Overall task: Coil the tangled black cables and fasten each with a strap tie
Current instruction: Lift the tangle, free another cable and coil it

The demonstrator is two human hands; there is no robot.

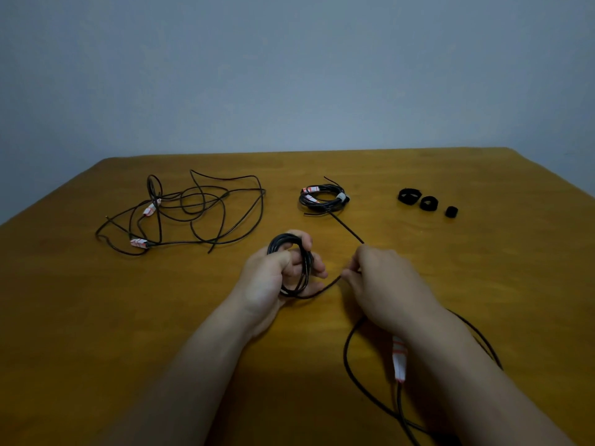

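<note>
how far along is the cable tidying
Done: one coiled black cable bundle lies farther back, looking tied. In hand: the left hand holds a part-wound black coil; the right hand pinches its loose tail. Left: the tangled black cable pile and three rolled black strap ties.

Dim, flat indoor light; soft shadows under the forearms on the surface (96,317); wide-angle bending at edges, slightly soft focus.

We list, of one person: left hand (273,278), bare; right hand (389,284), bare, its back and knuckles showing; left forearm (183,381), bare from wrist to the lower edge of our view; right forearm (489,381), likewise bare, running off the lower right corner
</note>
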